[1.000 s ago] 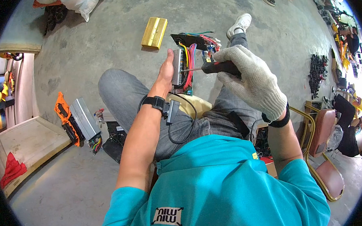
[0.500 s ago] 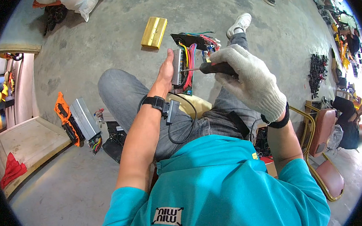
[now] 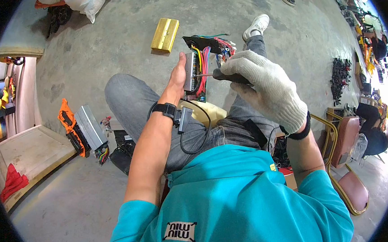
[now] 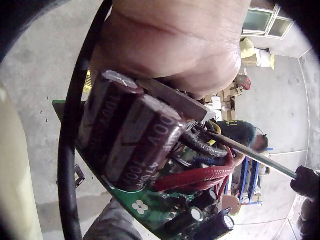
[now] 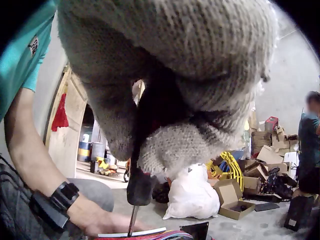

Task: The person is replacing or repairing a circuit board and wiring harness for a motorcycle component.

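A: ok so what are the hands actually up to here?

B: right hand (image 3: 268, 83) is in a knit glove, wrapped round the dark handle of a screwdriver (image 3: 222, 74). left hand (image 3: 178, 75) is bare and grips a circuit board (image 4: 140, 205) by the grey metal bar (image 3: 190, 74) on its side, one digit pointing up along it. can't really see the other fingers.

A: and the board sits where?

B: right between the two hands, in front of the lap. the screwdriver comes across from the right and its tip is in among the parts just beside the bar, can't tell which one it touches. couple of fat capacitors (image 4: 150, 137) near the left palm too.

A: anything past that?

B: coloured wires (image 3: 205, 66) run along the board to a black plate (image 3: 201, 44) just beyond the hands. farther out, a ribbed gold case (image 3: 165, 35) lies on the concrete floor (image 3: 121, 45), well apart from both hands.
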Tool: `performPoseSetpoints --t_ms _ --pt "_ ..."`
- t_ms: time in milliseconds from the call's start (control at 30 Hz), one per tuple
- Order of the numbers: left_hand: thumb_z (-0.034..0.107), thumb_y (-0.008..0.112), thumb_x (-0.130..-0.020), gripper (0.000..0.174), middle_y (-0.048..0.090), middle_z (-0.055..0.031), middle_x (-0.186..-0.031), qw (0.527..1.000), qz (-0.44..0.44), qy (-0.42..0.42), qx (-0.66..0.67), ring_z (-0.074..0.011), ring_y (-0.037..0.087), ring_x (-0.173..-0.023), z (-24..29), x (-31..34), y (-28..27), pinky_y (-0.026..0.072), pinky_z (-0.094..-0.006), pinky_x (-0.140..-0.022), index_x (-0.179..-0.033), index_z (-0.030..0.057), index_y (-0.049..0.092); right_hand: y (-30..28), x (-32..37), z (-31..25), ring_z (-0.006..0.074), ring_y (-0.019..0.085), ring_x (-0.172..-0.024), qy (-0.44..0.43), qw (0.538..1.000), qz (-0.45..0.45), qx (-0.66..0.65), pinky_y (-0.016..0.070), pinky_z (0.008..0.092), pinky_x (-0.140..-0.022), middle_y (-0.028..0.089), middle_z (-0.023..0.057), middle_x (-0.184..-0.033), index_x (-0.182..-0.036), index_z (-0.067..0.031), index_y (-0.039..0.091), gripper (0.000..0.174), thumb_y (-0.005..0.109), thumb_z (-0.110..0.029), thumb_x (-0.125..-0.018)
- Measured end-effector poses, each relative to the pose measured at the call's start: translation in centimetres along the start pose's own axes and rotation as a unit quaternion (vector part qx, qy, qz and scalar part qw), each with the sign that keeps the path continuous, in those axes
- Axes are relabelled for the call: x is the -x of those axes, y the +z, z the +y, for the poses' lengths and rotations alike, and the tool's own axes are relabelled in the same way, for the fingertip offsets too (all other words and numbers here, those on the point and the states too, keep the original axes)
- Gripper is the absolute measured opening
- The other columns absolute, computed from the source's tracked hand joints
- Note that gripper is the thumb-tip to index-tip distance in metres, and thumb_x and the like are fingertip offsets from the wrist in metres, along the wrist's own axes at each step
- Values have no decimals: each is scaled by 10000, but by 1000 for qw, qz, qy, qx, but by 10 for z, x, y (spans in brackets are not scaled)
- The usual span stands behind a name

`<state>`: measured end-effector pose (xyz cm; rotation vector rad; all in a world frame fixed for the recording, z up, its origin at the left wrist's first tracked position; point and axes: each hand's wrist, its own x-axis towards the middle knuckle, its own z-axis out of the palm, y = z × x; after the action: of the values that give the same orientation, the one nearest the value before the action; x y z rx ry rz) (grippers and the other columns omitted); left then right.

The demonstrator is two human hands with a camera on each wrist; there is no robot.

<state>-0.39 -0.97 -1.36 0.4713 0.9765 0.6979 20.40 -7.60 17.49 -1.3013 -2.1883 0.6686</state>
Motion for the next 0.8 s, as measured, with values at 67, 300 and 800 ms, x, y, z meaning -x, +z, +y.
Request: performPoseSetpoints --t_ms 67,300,800 --pt "632 297 -1041 661 708 -63 -899 1000 -3 -1 3 -153 678 -743 0 1 0 580 -324 -671 -1107 79 655 0 0 0 375 637 -1003 -5 1000 0 -4 530 454 -841 655 124 -1045 -1105 -117 641 335 705 -3 -796" --pt "646 218 -1039 759 701 -112 -989 1000 -10 6 -26 -181 704 -811 -4 -6 -5 616 -348 -695 -1259 36 612 -1 1 0 370 630 -1047 -23 1000 -3 8 528 446 -885 660 115 -1136 -1101 -116 660 357 702 24 -775" --pt "604 297 -1055 631 710 -55 -881 1000 13 -1 -1 -148 680 -714 0 0 0 573 -317 -636 -1152 89 649 0 3 2 377 635 -1029 -23 1000 11 -5 526 451 -892 664 128 -1077 -1080 -94 664 354 701 45 -757"
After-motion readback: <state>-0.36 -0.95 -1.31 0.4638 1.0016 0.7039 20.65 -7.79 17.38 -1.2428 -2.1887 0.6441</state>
